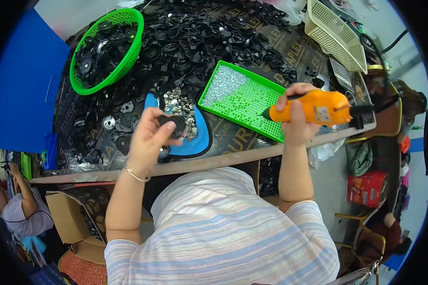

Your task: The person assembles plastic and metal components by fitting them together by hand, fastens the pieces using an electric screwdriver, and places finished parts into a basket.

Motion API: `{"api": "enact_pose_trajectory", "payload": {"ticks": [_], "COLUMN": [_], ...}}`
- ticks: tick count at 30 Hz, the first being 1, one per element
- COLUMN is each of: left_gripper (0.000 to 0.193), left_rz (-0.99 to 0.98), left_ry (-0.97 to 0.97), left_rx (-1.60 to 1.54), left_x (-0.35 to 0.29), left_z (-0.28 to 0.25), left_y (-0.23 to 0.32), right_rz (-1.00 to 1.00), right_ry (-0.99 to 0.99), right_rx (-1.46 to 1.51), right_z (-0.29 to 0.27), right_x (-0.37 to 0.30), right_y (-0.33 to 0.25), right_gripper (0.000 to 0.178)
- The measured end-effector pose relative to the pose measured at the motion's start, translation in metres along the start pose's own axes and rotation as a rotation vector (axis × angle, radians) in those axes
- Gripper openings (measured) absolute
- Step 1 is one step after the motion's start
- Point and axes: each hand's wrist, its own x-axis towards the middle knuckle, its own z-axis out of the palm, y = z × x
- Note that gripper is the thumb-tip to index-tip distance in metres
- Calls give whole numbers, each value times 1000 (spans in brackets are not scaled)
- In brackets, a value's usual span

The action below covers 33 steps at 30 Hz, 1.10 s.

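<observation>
As the left hand (150, 135) pinches a round black part (178, 124) above the worktop (228, 140), the right hand (300, 127) grips an orange electric driver (325, 108).
Much looks left: black pieces (185, 42) lie heaped; finished ones cannot be told.

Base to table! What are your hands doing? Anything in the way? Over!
Left hand pinching round black disc. Right hand gripping orange handheld power tool, tip over green plastic tray. Nearby clutter: small silvery metal parts on dark-edged blue mat.
</observation>
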Motion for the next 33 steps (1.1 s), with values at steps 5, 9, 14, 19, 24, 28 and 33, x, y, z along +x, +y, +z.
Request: {"api": "enact_pose_trajectory", "payload": {"ticks": [5, 9, 14, 19, 24, 28, 33], "left_gripper": [25, 25, 22, 17, 19, 19, 18], "left_rz": [-242, -331, -391, -391, -403, -414, -413], "left_ry": [-156, -212, -221, -235, -294, -275, -266], "left_rx": [-94, -166, -199, -212, -167, -147, -88], "left_x": [-3, -5, -2, -2, -2, -1, 0], "left_z": [34, 48, 55, 63, 68, 68, 68], "left_y": [-39, -55, -63, -68, -74, -74, -72], "right_rz": [118, 124, 133, 132, 165, 138, 69], "right_ry": [-33, -42, -41, -43, -38, -38, -89], "right_rx": [-47, -8, -7, -26, -32, -10, 212], "right_z": [-1, 1, 2, 3, 4, 3, 16], "right_x": [-5, -4, -4, -5, -5, -2, 1], "right_y": [8, 8, 9, 7, 7, 4, -21], "right_gripper": [20, 20, 19, 18, 17, 18, 28]}}
